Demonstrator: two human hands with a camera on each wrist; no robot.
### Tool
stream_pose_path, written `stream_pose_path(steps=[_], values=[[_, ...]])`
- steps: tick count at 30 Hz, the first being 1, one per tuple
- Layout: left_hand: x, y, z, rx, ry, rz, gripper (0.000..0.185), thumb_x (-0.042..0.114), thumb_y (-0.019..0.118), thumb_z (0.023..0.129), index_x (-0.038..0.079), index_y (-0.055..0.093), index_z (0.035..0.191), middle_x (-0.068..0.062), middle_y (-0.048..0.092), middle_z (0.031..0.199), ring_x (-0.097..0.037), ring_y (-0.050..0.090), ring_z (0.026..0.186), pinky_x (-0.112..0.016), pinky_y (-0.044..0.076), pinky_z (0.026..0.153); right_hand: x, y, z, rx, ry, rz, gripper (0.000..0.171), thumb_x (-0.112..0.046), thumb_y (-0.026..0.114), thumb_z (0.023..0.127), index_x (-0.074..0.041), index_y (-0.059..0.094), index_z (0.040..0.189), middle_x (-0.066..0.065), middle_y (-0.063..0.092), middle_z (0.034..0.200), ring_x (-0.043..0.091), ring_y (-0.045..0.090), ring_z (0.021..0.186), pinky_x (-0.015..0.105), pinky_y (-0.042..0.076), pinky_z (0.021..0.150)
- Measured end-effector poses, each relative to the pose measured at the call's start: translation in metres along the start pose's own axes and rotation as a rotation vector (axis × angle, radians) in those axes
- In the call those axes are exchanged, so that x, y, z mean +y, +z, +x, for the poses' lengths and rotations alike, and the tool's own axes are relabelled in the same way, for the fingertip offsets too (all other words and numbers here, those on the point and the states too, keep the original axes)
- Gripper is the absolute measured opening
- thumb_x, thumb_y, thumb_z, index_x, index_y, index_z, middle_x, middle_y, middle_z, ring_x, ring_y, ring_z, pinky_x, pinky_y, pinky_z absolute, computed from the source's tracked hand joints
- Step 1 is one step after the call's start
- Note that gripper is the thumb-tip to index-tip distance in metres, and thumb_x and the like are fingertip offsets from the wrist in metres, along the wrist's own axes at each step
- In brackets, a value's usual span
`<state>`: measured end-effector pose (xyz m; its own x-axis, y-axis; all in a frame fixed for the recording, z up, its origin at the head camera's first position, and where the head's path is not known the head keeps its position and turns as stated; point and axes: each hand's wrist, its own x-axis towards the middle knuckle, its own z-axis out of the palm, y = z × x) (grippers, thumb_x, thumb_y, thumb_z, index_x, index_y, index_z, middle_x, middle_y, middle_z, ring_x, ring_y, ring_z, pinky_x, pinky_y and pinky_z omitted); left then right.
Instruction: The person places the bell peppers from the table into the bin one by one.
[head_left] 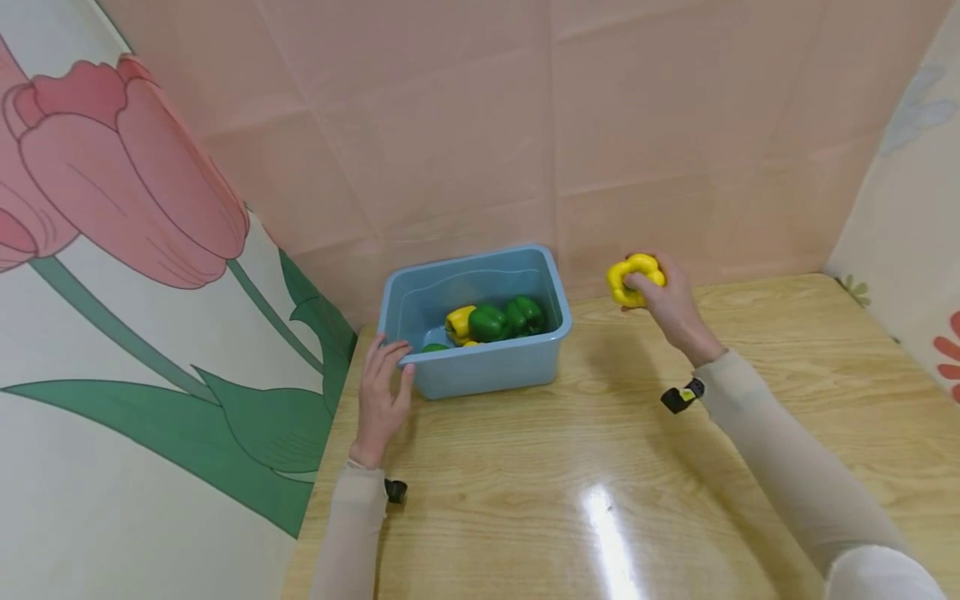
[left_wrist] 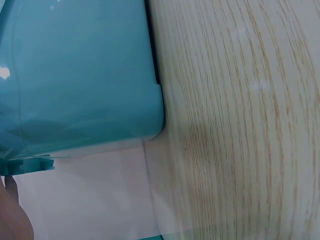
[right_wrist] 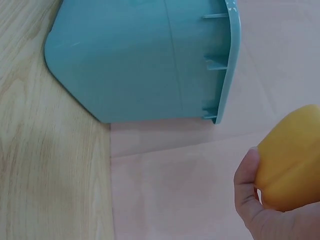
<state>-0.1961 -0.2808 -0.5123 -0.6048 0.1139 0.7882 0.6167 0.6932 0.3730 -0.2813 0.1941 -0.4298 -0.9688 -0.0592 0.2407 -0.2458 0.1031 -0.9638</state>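
Note:
My right hand [head_left: 675, 312] grips a yellow bell pepper [head_left: 642, 263], its thumb pressed at the pepper's middle, held up to the right of a blue plastic bin [head_left: 487, 371]. The right wrist view shows the same yellow pepper [right_wrist: 292, 160] close up, in the fingers. My left hand [head_left: 382, 404] holds the bin's front left corner, fingers over the rim and thumb against the outside. Inside the bin lie green bell peppers [head_left: 488, 323] and a yellow bell pepper [head_left: 458, 323], with others partly hidden behind the front wall.
The bin stands on a wood-grain table [head_left: 510, 475] near its back edge. A pink sheet [head_left: 465, 125] hangs behind the table. On the left is a wall with painted tulips [head_left: 135, 167]; another pale wall [head_left: 900, 217] rises on the right.

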Motion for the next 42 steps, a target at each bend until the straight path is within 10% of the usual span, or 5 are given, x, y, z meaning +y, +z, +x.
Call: stream_pose_path(steps=[42], values=[[-0.001, 0.000, 0.001, 0.006, 0.013, 0.003, 0.024, 0.015, 0.063, 0.106, 0.004, 0.073, 0.125, -0.017, 0.070, 0.132, -0.048, 0.048, 0.146, -0.054, 0.029, 0.132, -0.030, 0.027, 0.019, 0.009, -0.076, 0.065, 0.034, -0.014, 0.055, 0.103, -0.008, 0.056, 0.136, 0.003, 0.057, 0.118, 0.017, 0.062, 0.092, 0.026, 0.066, 0.068]])
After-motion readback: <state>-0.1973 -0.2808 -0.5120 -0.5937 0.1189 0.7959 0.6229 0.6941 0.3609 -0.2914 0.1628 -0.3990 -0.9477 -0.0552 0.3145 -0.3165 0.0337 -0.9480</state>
